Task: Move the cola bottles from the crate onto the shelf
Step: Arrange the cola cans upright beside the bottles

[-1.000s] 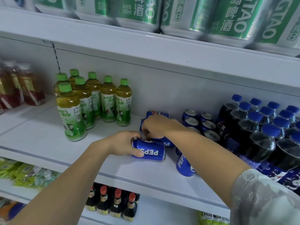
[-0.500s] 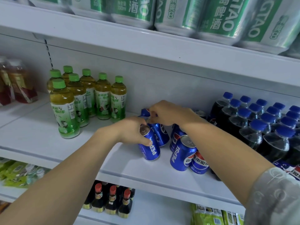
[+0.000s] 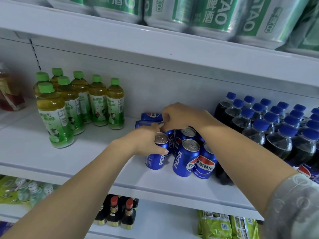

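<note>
On the middle shelf (image 3: 72, 163), your left hand (image 3: 143, 142) grips a Pepsi can (image 3: 156, 152) round its upper body, and that can, which lay on its side a second ago with the label facing you, now stands upright at the front left of the can cluster. Your right hand (image 3: 181, 116) is curled over the can behind it (image 3: 161, 124), fingertips pinching at its rim; that one has come up off the board too, though how squarely it sits is hidden by your fingers. So both fallen cans are righted, and I judge this a tidying step rather than progress on the cola bottles (image 3: 279, 135), which already stand in blue-capped rows just right of the cans; no crate is in view, so you cannot tell from here how many remain. Two more upright cans (image 3: 185, 157) stand just right of the one you hold, close enough to be knocked if you let go carelessly. A blue Pepsi pack (image 3: 150, 116) lies against the back wall behind your hands. Green tea bottles (image 3: 77, 104) stand well apart to the left, leaving bare board between. Beer cans (image 3: 215, 16) crowd the shelf above, and dark sauce bottles (image 3: 119, 211) sit below.
</note>
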`<action>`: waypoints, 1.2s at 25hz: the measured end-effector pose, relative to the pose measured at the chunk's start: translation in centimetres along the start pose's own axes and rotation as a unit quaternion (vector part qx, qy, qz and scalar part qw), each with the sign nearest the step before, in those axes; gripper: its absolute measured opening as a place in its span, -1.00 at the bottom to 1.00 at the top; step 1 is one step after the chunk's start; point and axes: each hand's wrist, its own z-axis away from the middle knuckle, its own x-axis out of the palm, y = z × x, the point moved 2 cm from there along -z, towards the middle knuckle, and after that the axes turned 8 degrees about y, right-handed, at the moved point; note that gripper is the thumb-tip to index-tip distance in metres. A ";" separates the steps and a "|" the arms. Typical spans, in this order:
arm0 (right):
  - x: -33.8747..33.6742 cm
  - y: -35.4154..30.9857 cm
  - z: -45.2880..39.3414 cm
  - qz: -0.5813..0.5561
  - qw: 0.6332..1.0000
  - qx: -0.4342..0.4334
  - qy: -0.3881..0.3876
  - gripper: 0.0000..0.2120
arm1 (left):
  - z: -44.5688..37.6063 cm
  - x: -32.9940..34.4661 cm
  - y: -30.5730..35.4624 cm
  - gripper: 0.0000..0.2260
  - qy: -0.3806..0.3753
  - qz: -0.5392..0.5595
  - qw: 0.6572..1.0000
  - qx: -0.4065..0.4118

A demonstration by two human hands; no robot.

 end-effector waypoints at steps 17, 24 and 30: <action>0.6 1.5 0.2 -0.029 0.998 0.001 -0.048 -0.64 | 0.3 1.2 1.7 -0.43 0.021 0.071 0.997 -0.015; 0.5 1.5 0.0 -0.012 0.998 0.004 -0.060 -0.61 | 0.1 1.6 1.5 -0.43 0.024 0.081 0.996 -0.025; 0.2 1.7 -0.5 -0.006 0.996 0.004 -0.090 -0.59 | -0.1 1.3 1.4 -0.44 -0.003 0.069 0.996 -0.052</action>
